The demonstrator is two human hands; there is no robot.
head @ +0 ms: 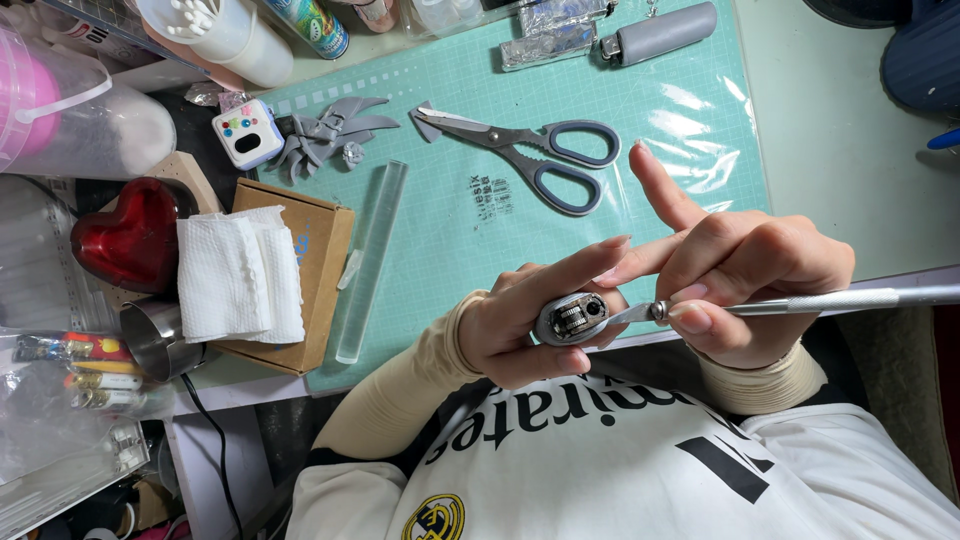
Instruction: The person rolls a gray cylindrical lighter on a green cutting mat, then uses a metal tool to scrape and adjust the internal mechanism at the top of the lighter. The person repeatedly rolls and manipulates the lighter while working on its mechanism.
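Left hand (520,320): closed around a small grey lighter (572,320), metal top turned up toward the camera, index finger stretched out along it; probably held that way to keep the top steady and in plain sight.
Right hand (745,275): gripped a slim metal craft knife (800,302) like a pen, thumb and bent fingers pinched near the blade, index finger raised free.
Knife blade: touched the lighter's metal top, handle pointed away past the right hand; the low pinch likely gave fine control of the tip.
Lighter's place: between the 2 hands, close to the chest, lifted off the counter.
Cutting mat (690,130): green, spread on the counter beyond both hands.
Scissors (530,150): grey-handled, lay shut on the mat just beyond the left hand.
Clear rod (372,260): lay on the mat's edge, left of the left hand.
Cardboard box (325,260): further left, closed, contents hidden, folded paper towel (240,280) on top.
Metal cup (155,340): beside the box, inside not visible.
White tub (225,30): far beyond the left hand, on its side, held thin white sticks.
Red heart-shaped piece (130,235): far left, beside the towel.
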